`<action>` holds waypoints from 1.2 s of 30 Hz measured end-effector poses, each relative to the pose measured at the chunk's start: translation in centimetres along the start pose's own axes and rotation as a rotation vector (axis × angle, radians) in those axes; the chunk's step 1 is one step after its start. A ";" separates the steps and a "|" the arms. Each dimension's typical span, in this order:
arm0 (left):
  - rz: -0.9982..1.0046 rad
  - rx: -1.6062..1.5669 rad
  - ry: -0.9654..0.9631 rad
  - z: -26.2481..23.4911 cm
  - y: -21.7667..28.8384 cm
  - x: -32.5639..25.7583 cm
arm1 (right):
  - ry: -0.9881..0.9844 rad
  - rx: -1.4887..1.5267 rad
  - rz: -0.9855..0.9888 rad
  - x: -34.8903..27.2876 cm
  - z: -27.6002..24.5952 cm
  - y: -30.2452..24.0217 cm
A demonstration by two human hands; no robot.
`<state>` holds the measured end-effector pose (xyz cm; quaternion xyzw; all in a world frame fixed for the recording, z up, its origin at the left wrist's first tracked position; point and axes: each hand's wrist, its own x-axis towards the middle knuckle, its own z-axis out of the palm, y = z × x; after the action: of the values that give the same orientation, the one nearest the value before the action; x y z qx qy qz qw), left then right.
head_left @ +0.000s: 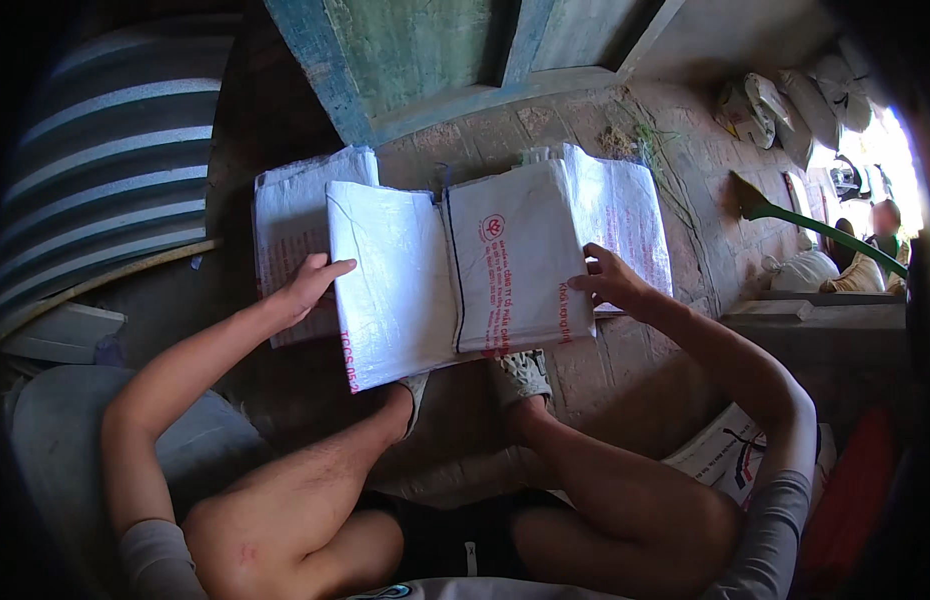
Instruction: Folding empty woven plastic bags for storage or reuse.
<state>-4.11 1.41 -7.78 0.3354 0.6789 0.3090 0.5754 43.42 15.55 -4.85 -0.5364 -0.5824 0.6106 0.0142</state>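
Observation:
A folded white woven plastic sack with red print and a dark seam is spread between my hands, above my feet. At its left edge, my left hand is closed with the thumb laid over the front face; the fingers behind are partly hidden. My right hand pinches the opposite edge, thumb and fingertips on the printed half. Behind the held sack lie more folded white sacks: a left stack and a right stack, both partly covered by it.
A corrugated metal sheet stands at left, near a blue wooden door. At right are a green-handled broom, filled sacks and another person. A printed white sack lies by my right elbow.

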 end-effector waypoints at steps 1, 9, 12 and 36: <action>0.051 -0.008 -0.046 0.0 -0.1 0.1 | -0.034 0.032 -0.046 -0.4 0.5 -1.0; 0.215 -0.045 -0.098 6.1 7.0 -2.7 | -0.101 0.137 -0.284 -3.4 5.0 -6.5; 0.267 -0.070 -0.091 7.9 5.9 -2.5 | -0.109 -0.243 -0.419 -5.0 7.8 -8.6; 0.072 -0.032 -0.016 11.9 3.9 -6.5 | -0.493 -0.094 -0.475 -3.8 14.1 -6.3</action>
<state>8.80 -1.19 -2.70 0.3526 0.6567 0.3376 0.5748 31.74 5.37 -1.46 -0.2223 -0.7044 0.6740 -0.0101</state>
